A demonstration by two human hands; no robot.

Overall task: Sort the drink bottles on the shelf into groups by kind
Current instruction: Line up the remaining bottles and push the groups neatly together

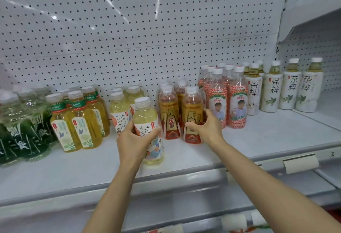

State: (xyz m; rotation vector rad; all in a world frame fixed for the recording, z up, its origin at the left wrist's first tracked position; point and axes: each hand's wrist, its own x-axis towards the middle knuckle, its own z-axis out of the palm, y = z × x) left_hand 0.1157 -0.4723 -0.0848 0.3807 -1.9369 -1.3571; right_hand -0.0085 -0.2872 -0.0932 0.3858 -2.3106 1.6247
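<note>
My left hand [132,140] grips a pale yellow tea bottle [147,120] with a white label, held upright near the shelf's front. My right hand [206,127] wraps around the lower part of an amber bottle with a red and gold label [191,107]. A second amber bottle [168,114] stands just left of it, with more behind. Other pale yellow tea bottles [120,109] stand behind my left hand.
On the white shelf [258,136] from the left stand dark green bottles [24,127], yellow green-capped tea bottles [81,122], pink-labelled bottles [237,101] and white-labelled tea bottles [289,88]. A perforated back panel [147,29] rises behind. Price-tag holders [300,162] hang on the front rail.
</note>
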